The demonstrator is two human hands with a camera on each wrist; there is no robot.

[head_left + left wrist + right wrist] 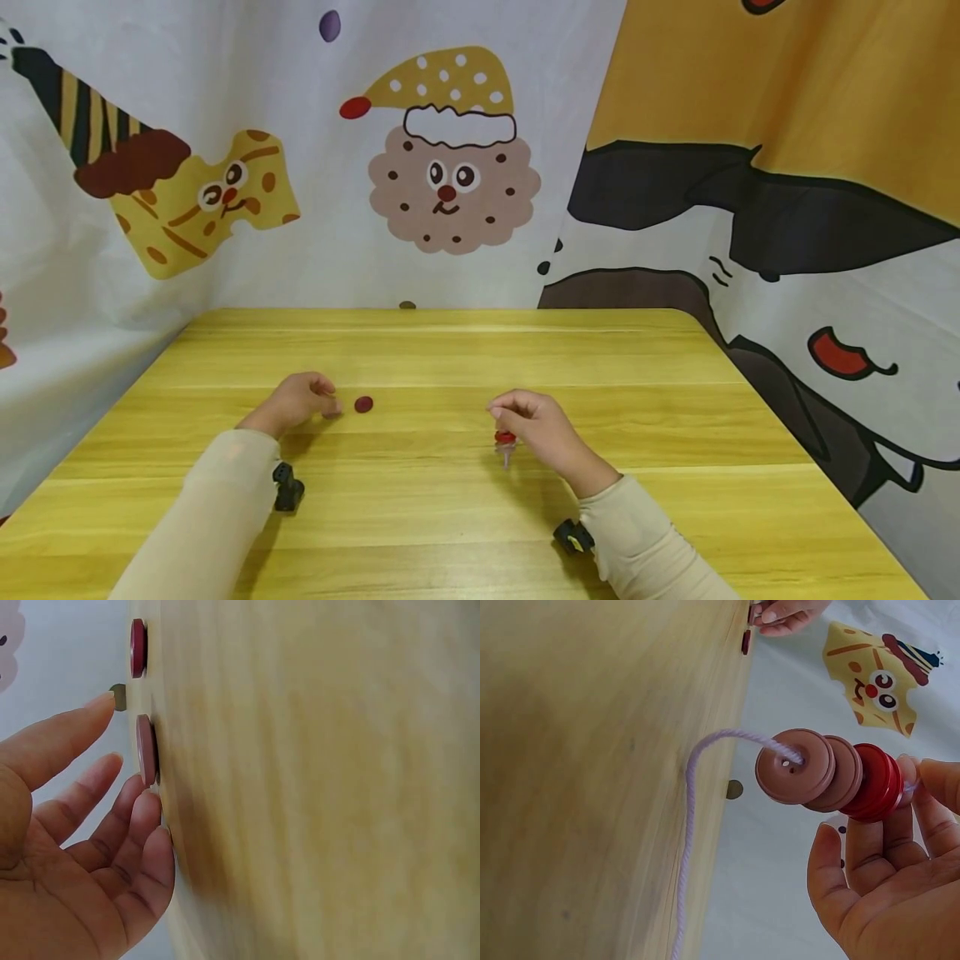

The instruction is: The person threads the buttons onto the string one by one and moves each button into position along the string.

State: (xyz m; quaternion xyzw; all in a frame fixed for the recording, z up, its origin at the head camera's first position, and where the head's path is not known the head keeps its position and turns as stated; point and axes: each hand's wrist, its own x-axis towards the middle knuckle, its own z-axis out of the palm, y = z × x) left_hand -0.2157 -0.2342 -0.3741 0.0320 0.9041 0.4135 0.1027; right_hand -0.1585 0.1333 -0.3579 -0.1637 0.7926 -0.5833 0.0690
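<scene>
My left hand [303, 400] hovers low at the left of the table, its fingers loosely bent and thumb apart. A dusty pink button [146, 750] stands right by its fingertips in the left wrist view; I cannot tell whether they touch. Beyond it lies a dark red button [363, 404]. My right hand [536, 425] is raised over the middle right, pinching a lilac string [690, 802] between thumb and forefinger. Several buttons are threaded on that string: red buttons [874, 784] close to the fingers, pink buttons [795, 766] farther down. The string's free end droops below them.
Both hands work above a yellow wood-grain table [420, 517]. Behind its far edge hangs a white curtain [262, 75] with cartoon prints. Each sleeve carries a small black wrist camera [287, 487].
</scene>
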